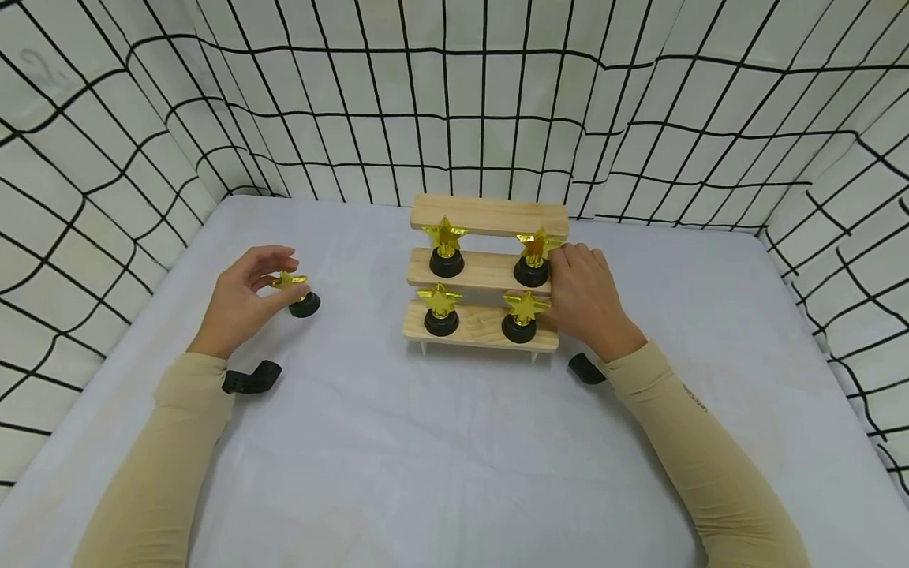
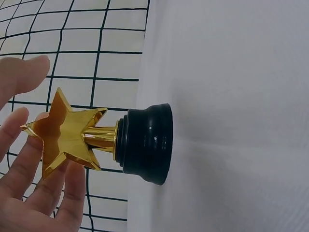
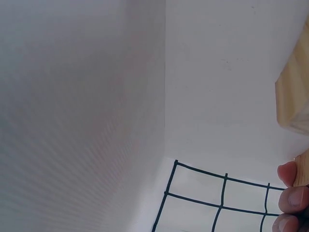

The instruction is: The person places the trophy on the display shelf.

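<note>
At the left, a gold star trophy with a black round base stands upright on the white cloth. My left hand is around its star; in the left wrist view the fingers lie behind the star and the thumb stays apart from it. A three-tier wooden display shelf stands at the centre. My right hand grips the right end of its middle tier, beside a trophy there. In the right wrist view only fingertips show at the wood's edge.
The middle tier also bears a trophy at its left, and the bottom tier carries two more, a left trophy and a right trophy. The top tier is bare wood. Black wire grid panels surround the white-covered table.
</note>
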`<state>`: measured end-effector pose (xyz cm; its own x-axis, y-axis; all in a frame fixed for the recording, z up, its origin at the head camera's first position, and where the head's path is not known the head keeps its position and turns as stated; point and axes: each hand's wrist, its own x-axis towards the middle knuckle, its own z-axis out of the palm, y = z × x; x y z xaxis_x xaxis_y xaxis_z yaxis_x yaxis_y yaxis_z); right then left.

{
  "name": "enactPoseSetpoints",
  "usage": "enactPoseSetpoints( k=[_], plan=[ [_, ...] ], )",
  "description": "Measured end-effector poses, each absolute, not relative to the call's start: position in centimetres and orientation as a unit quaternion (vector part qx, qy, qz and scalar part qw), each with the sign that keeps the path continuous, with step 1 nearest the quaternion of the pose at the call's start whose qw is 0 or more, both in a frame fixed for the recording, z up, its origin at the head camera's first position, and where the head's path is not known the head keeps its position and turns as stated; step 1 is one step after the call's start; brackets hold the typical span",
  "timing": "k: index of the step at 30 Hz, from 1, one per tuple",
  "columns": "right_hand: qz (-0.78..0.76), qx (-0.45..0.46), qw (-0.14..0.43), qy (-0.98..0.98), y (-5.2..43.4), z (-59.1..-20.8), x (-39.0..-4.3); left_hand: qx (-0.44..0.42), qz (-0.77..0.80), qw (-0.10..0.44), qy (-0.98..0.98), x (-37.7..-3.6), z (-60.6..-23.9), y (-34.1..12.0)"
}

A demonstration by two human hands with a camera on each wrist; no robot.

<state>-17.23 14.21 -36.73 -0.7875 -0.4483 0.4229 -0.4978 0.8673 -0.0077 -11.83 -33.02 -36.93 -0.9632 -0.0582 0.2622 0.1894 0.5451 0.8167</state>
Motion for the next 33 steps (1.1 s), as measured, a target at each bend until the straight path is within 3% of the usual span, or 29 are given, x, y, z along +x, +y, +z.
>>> enactPoseSetpoints(
  k=[19,33],
  plan=[
    [0.061,0.251,0.212,-0.943,14.2,-36.4,-17.2,-0.005,-0.472,0.047,-0.88,-11.8,-38.1,-34.2],
    [0.077,0.264,0.225,-0.935,14.3,-36.8,-17.3,-0.035,-0.448,0.004,-0.893,-11.9,-38.8,-34.9]
  ],
)
